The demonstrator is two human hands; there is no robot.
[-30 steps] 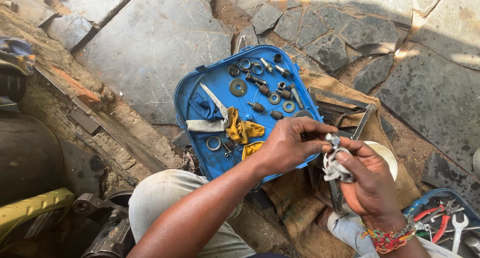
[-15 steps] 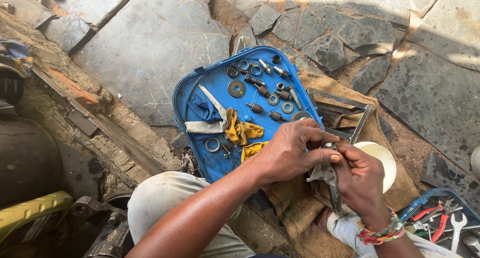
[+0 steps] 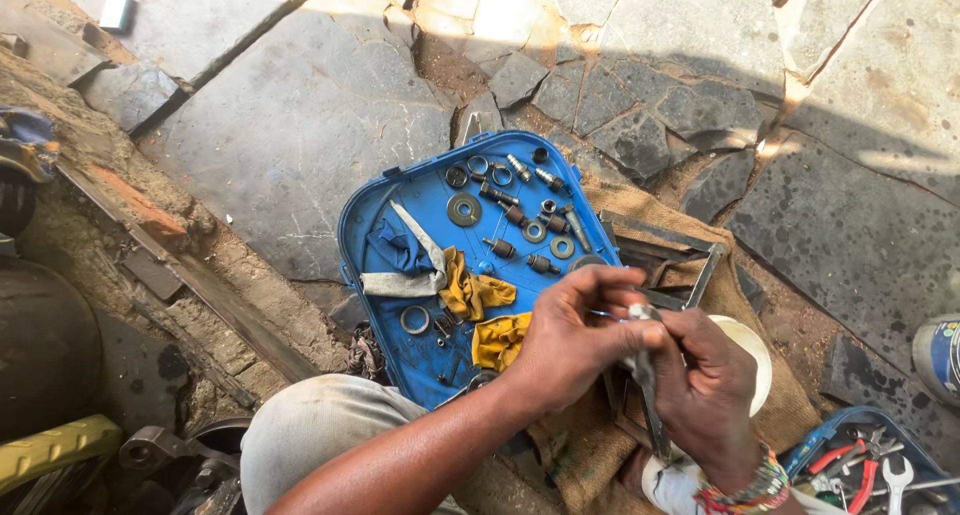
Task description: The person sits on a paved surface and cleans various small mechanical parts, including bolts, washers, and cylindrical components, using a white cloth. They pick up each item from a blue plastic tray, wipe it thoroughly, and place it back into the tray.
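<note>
The hands meet above burlap sacking (image 3: 745,395); the left hand (image 3: 575,340) pinches the top of a slim grey metal tool (image 3: 648,380), the right hand (image 3: 710,390) closed round it, long axis running down toward the person; a blue plastic tray (image 3: 400,200) of bolts lies just left.

Person: bare forearms, multicoloured beaded bracelet (image 3: 742,488) on right wrist, light grey-beige trousers (image 3: 320,435) over near knee.

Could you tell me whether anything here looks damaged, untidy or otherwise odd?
The stone paving is cracked into irregular slabs with dirt in the gaps. The blue tray sits askew, its bolts and washers scattered loose among crumpled yellow rags. Both hands, left and right, pinch a small metal part.
</note>
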